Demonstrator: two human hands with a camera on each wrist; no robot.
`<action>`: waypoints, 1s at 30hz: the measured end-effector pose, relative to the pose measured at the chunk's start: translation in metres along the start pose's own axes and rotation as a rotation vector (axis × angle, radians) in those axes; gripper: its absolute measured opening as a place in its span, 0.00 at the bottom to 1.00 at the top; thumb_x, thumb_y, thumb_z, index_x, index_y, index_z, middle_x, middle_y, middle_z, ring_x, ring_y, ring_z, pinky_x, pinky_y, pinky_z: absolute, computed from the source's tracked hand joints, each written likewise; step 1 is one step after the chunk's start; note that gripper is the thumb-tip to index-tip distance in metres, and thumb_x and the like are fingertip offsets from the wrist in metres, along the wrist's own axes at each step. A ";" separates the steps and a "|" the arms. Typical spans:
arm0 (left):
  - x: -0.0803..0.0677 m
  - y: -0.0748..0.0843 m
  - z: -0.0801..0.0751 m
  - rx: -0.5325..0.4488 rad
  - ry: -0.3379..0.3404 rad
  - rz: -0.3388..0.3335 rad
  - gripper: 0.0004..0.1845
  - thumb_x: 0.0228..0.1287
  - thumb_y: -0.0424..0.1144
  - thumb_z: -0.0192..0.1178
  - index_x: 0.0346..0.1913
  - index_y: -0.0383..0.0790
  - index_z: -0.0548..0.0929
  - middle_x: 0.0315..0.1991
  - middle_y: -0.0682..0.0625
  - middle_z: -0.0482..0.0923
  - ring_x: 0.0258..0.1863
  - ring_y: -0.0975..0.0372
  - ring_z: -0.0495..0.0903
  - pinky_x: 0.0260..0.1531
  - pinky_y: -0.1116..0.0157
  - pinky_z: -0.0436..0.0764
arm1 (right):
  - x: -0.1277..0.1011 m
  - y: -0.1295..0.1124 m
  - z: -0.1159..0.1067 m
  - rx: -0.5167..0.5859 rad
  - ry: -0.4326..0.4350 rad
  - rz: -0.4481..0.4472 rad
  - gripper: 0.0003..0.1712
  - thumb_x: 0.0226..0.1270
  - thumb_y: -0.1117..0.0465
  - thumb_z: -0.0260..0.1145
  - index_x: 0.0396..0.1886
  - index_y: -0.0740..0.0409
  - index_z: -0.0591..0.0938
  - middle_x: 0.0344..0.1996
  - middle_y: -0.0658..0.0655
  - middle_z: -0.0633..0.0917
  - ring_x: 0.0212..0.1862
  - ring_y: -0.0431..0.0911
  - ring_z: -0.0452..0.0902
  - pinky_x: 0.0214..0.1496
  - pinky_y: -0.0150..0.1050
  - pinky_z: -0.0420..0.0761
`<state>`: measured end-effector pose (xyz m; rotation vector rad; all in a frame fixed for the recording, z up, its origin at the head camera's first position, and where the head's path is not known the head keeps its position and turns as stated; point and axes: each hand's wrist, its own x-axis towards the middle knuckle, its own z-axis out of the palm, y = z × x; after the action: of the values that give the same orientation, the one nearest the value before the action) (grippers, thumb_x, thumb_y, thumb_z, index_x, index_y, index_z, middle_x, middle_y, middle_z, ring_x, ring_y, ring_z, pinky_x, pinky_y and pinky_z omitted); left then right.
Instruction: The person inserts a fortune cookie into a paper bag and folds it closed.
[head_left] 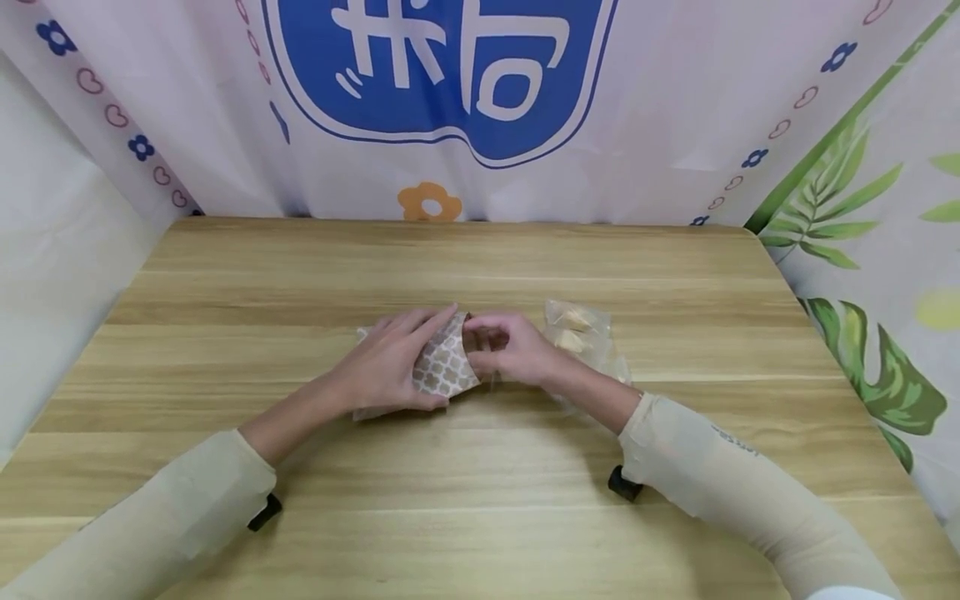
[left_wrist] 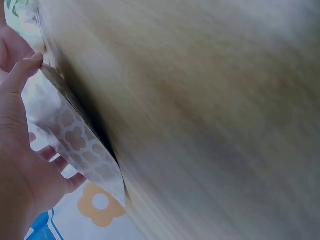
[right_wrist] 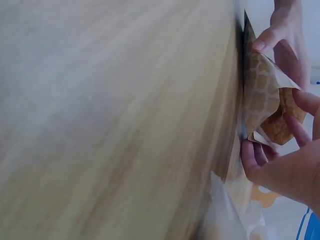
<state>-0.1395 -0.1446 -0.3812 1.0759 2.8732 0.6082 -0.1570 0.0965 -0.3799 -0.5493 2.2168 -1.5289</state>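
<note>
Both hands were on the patterned bag [head_left: 442, 371] mid-worktop [head_left: 480, 517]. Left hand [head_left: 390, 362] lay over its top with thumb curled under the edge, pinching it. Right hand [head_left: 506, 350] had fingers curled at the bag's open mouth, gripping that end. Clear packet [head_left: 581, 333] sat just behind the right wrist.

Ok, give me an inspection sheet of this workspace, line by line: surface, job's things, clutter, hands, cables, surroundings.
Surface: wooden table, light grain.
Job's things: patterned paper bag, brown and white, lying on the table, its mouth held open.
Clutter: clear plastic packet with pale pieces inside, beside the right forearm.
Hands: left hand holds the bag; right hand pinches its open edge.
Cables: nothing seen.
Surroundings: printed backdrop with blue logo, flowers, green leaves.
</note>
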 end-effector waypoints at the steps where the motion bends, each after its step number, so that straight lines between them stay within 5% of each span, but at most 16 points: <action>1: 0.000 0.000 0.001 -0.003 0.004 0.008 0.67 0.42 0.60 0.82 0.82 0.38 0.56 0.70 0.36 0.70 0.68 0.43 0.71 0.69 0.35 0.64 | 0.000 0.001 0.000 0.018 -0.005 -0.002 0.30 0.62 0.72 0.71 0.66 0.67 0.79 0.58 0.65 0.83 0.54 0.54 0.80 0.60 0.43 0.81; 8: -0.001 -0.001 0.003 0.002 -0.015 -0.001 0.71 0.40 0.65 0.81 0.83 0.38 0.54 0.76 0.36 0.64 0.73 0.41 0.65 0.72 0.36 0.60 | 0.000 0.005 -0.002 0.058 -0.012 0.020 0.35 0.62 0.73 0.72 0.70 0.65 0.76 0.65 0.65 0.80 0.64 0.57 0.77 0.68 0.47 0.77; 14: 0.000 -0.002 0.004 0.017 -0.016 0.003 0.70 0.42 0.65 0.79 0.83 0.38 0.53 0.74 0.35 0.65 0.71 0.41 0.67 0.70 0.35 0.63 | -0.002 0.004 -0.005 0.041 -0.051 0.000 0.36 0.61 0.73 0.74 0.70 0.66 0.75 0.62 0.66 0.80 0.56 0.56 0.80 0.58 0.42 0.83; 24: 0.002 -0.003 0.004 0.051 0.001 0.027 0.69 0.41 0.64 0.78 0.83 0.39 0.54 0.72 0.37 0.67 0.70 0.43 0.69 0.71 0.36 0.63 | -0.005 0.004 -0.008 -0.282 -0.101 -0.082 0.31 0.58 0.67 0.77 0.62 0.69 0.81 0.69 0.70 0.74 0.66 0.62 0.74 0.67 0.50 0.78; 30: 0.004 -0.004 0.007 0.060 0.004 0.042 0.68 0.41 0.64 0.78 0.83 0.41 0.54 0.73 0.38 0.65 0.71 0.45 0.67 0.71 0.36 0.62 | -0.004 0.005 -0.006 -0.354 -0.148 -0.101 0.38 0.55 0.66 0.80 0.67 0.66 0.79 0.72 0.67 0.72 0.71 0.61 0.68 0.74 0.54 0.70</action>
<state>-0.1440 -0.1430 -0.3885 1.1469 2.8969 0.5297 -0.1576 0.1051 -0.3824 -0.8622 2.3837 -1.1004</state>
